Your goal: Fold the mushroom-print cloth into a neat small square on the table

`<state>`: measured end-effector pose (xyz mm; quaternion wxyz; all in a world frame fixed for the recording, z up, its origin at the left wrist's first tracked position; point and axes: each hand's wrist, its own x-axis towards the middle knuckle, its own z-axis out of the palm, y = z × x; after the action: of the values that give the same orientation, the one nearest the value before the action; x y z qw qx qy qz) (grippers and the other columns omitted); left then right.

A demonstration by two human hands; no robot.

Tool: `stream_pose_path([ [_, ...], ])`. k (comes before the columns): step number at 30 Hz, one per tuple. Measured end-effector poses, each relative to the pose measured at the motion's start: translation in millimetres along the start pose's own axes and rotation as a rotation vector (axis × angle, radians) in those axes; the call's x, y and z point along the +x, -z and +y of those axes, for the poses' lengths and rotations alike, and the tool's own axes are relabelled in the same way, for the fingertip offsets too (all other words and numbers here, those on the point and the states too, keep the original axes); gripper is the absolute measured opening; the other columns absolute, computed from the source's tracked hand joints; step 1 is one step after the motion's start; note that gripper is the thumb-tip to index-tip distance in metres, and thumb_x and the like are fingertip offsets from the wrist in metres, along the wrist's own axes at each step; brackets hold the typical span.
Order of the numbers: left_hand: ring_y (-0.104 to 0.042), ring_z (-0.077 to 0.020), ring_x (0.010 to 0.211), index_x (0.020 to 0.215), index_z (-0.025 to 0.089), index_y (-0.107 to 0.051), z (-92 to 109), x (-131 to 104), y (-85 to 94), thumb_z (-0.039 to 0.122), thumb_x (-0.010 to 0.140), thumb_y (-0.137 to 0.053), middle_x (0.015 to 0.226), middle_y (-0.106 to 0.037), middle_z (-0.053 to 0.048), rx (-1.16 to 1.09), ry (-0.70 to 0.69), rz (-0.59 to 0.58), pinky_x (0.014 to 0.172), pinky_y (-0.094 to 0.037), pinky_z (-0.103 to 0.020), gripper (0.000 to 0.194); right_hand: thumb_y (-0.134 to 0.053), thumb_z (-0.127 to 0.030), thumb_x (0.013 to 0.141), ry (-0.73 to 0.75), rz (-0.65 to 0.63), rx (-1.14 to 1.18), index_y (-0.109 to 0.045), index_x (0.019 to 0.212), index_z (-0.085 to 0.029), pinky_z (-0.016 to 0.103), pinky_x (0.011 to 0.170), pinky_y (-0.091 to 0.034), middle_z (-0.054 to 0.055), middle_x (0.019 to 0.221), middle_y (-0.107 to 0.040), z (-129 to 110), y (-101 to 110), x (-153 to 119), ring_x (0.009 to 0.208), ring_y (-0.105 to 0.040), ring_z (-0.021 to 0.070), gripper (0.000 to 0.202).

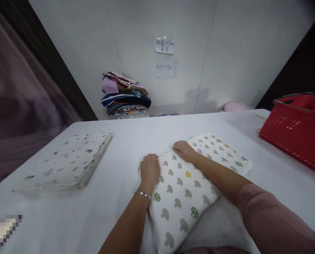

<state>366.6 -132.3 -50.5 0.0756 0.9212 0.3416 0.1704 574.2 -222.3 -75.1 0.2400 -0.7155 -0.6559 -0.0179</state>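
Centrally, your left hand (150,171) and right hand (184,151) grip the far edge of the mushroom-print cloth (182,190), fingers bent over it; thumb contact cannot be determined. The cloth lies on the white table (125,218), between the folded stack (67,160) at left and the red basket (297,130) at right.

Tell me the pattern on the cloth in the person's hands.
Grey, green and yellow mushrooms on white; head view.

The red basket (297,132) at the table's (115,218) right edge is cut off by the frame. The purple curtain (27,116) is blurred. A pixelated patch (2,233) hides something at lower left.
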Motion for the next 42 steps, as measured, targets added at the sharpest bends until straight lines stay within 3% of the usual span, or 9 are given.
stream_pose_path([
  [4, -0.047, -0.0199, 0.115, 0.105, 0.02, -0.058, 12.2, -6.6, 3.1, 0.009, 0.084, -0.038, 0.119, -0.059, -0.006, -0.031, -0.181, 0.038, 0.1, -0.032, -0.037, 0.031, -0.048, -0.019, 0.087, 0.006, -0.002, -0.012, -0.063, 0.092, -0.02, 0.036, 0.087, -0.037, 0.006, 0.098, -0.064, 1.9, -2.1, 2.3, 0.096, -0.054, 0.0187, 0.015],
  [7, -0.036, -0.0228, 0.129, 0.123, 0.019, -0.05, 21.5, -13.9, -3.9, 0.028, 0.09, -0.038, 0.137, -0.047, -0.008, -0.011, -0.272, -0.032, 0.11, -0.021, -0.043, 0.037, -0.048, -0.021, 0.088, 0.018, -0.007, -0.017, -0.064, 0.093, -0.02, 0.036, 0.087, -0.038, 0.006, 0.097, -0.065, 2.1, -2.1, 4.0, 0.095, -0.055, 0.0183, 0.017],
  [11, -0.028, -0.0258, 0.135, 0.134, 0.014, -0.042, 21.4, -18.5, -17.9, 0.046, 0.091, -0.033, 0.145, -0.035, -0.011, 0.032, -0.247, -0.172, 0.11, -0.02, -0.047, 0.055, -0.048, -0.024, 0.088, 0.012, 0.011, -0.045, -0.063, 0.103, -0.022, 0.041, 0.095, -0.035, 0.008, 0.111, -0.063, 1.3, 6.2, -1.9, 0.108, -0.052, 0.0204, 0.021],
  [16, -0.024, -0.0242, 0.137, 0.137, 0.016, -0.039, 17.7, -17.8, -20.0, 0.048, 0.091, -0.029, 0.147, -0.031, -0.009, 0.035, -0.229, -0.203, 0.112, -0.017, -0.045, 0.057, -0.041, -0.029, 0.091, -0.139, 0.057, -0.174, -0.057, 0.119, -0.021, 0.048, 0.106, -0.025, 0.011, 0.128, -0.055, 18.9, 32.8, -30.5, 0.124, -0.042, 0.0228, 0.033],
  [21, -0.024, -0.0244, 0.137, 0.138, 0.014, -0.038, 18.7, -17.8, -17.3, 0.049, 0.091, -0.027, 0.148, -0.03, -0.009, 0.031, -0.217, -0.227, 0.112, -0.016, -0.046, 0.06, -0.037, -0.047, 0.091, -0.424, -0.091, -0.311, -0.045, 0.133, -0.019, 0.052, 0.108, -0.02, 0.012, 0.144, -0.037, 70.8, 54.4, -55.9, 0.135, -0.027, 0.0282, 0.051],
  [25, -0.024, -0.0242, 0.137, 0.138, 0.016, -0.039, 18.1, -17.2, -17.3, 0.049, 0.09, -0.027, 0.147, -0.03, -0.009, 0.022, -0.222, -0.23, 0.112, -0.017, -0.046, 0.059, -0.03, -0.055, 0.091, -0.492, -0.171, -0.267, -0.036, 0.14, -0.021, 0.052, 0.109, -0.016, 0.01, 0.149, -0.028, 98.5, 55.3, -57.8, 0.138, -0.02, 0.0273, 0.06],
  [32, -0.025, -0.0249, 0.137, 0.138, 0.017, -0.039, 16.8, -17.1, -19.2, 0.049, 0.091, -0.029, 0.147, -0.032, -0.009, 0.027, -0.235, -0.214, 0.112, -0.018, -0.046, 0.058, -0.03, -0.055, 0.09, -0.482, -0.194, -0.257, -0.035, 0.141, -0.021, 0.049, 0.109, -0.019, 0.011, 0.149, -0.027, 99.0, 65.0, -58.9, 0.138, -0.02, 0.027, 0.061],
  [38, -0.024, -0.0246, 0.137, 0.138, 0.015, -0.038, 16.8, -16.5, -20.1, 0.049, 0.09, -0.029, 0.147, -0.031, -0.01, 0.045, -0.233, -0.226, 0.112, -0.017, -0.046, 0.059, -0.023, -0.058, 0.09, -0.619, -0.195, -0.323, -0.032, 0.142, -0.025, 0.05, 0.108, -0.021, 0.006, 0.151, -0.023, 114.2, 78.7, -84.3, 0.139, -0.016, 0.0264, 0.061],
  [42, -0.024, -0.0243, 0.137, 0.138, 0.014, -0.037, 16.8, -16.1, -20.4, 0.05, 0.09, -0.027, 0.147, -0.03, -0.009, 0.045, -0.234, -0.225, 0.112, -0.017, -0.046, 0.06, -0.025, -0.057, 0.09, -0.622, -0.208, -0.286, -0.033, 0.141, -0.025, 0.05, 0.108, -0.021, 0.006, 0.151, -0.022, 114.2, 82.2, -82.4, 0.139, -0.015, 0.0263, 0.061],
])
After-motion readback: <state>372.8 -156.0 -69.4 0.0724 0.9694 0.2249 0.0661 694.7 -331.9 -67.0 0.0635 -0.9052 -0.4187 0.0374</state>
